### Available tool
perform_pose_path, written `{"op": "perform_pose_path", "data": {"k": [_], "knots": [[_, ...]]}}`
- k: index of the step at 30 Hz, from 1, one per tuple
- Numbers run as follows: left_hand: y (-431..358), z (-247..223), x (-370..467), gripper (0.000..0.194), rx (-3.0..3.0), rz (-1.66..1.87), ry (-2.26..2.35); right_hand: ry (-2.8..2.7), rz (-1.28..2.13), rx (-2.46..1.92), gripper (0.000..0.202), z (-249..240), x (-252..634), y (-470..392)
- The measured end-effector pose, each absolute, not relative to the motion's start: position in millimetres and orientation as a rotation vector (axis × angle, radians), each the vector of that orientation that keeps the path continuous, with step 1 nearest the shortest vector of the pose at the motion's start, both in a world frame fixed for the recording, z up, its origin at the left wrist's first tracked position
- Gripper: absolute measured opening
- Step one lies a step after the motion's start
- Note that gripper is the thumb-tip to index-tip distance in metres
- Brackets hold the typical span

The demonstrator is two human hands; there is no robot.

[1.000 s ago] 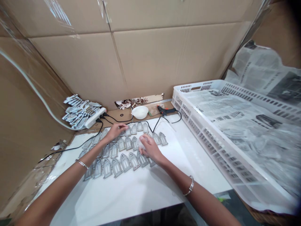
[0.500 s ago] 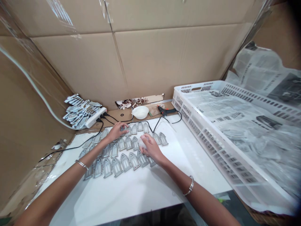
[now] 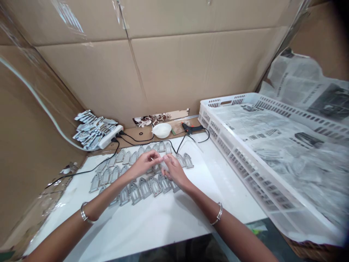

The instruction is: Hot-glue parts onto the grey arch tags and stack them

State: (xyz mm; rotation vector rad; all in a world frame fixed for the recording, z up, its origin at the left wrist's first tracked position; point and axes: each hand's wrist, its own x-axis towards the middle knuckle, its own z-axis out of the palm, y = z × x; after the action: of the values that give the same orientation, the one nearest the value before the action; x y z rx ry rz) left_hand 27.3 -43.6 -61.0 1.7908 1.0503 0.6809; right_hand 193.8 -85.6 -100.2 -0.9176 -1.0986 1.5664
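Well, left hand (image 3: pixel 148 162): in the head view we are holding it over the grey frames (image 3: pixel 145 187), its fingers curling and its tips lying right by the other hand's thumb; we cannot tell whether they are pinching anything.
Right hand (image 3: pixel 174 170): we are keeping its fingers closed around a small whitish piece (image 3: pixel 164 166), which is partly showing between thumb and fingers.
Grey frames: we are seeing these pointed, window-like shapes lying flat in rows under and around both hands, our forearms covering some of them.
White board (image 3: pixel 136 233): we are working over it, with the rows lying on its far half.
Bracelets (image 3: pixel 218 214): we are wearing silvery ones on both forearms.
Glue gun (image 3: pixel 192 128): we are seeing it resting beyond the board, its black cable (image 3: pixel 208 135) curving beside it.
Bowl (image 3: pixel 162 135): it is standing left of the glue gun, white and shallow.
Power strip (image 3: pixel 110 137): it is lying at the far left with plugs in it, beside a heap of whitish pieces (image 3: pixel 94 128).
Crate (image 3: pixel 268 198): it is standing at our right, newspaper (image 3: pixel 259 127) lining it.
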Motion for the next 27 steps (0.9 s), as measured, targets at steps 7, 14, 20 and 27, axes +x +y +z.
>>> {"op": "perform_pose_path", "data": {"k": [7,14,20,27], "knots": [[-45,-69,22,0.041,1.587,0.710,1.033,-1.059,1.548,-0.921,0.042,-102,196,-82],[-61,-81,16,0.044,1.502,0.519,0.987,-1.017,1.523,-0.924,0.047,-102,195,-81],[-18,-89,4,0.044,1.740,0.700,1.169,-1.004,1.542,-0.914,0.046,-107,194,-78],[41,-102,3,0.044,1.824,0.789,1.269,-0.989,1.545,-0.914,0.045,-107,196,-76]]}}
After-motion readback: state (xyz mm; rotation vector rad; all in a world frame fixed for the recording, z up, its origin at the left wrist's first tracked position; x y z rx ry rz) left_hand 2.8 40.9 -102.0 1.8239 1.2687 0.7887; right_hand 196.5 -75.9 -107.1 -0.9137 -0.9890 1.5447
